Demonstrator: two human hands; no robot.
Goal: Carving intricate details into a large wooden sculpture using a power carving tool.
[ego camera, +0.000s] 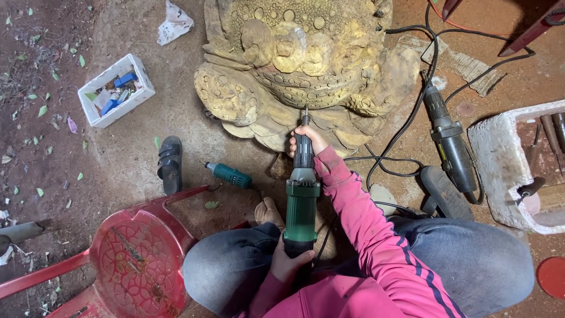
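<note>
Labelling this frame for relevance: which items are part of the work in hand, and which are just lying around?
In use:
- green die grinder, bit on the carving
- right hand at its nose
- left hand at its rear
- wooden toad carving

Lying about:
- small green rotary tool
- grey grinder
- black sandal
- red plastic chair
- white foam box of small parts
- white foam box of chisels

We note a bare dirt floor (182, 118) bearing a wooden carving (306, 70), white box (116, 89), black sandal (170, 164), grey grinder (450, 141), red chair (135, 259) and cables (394, 165).
</note>
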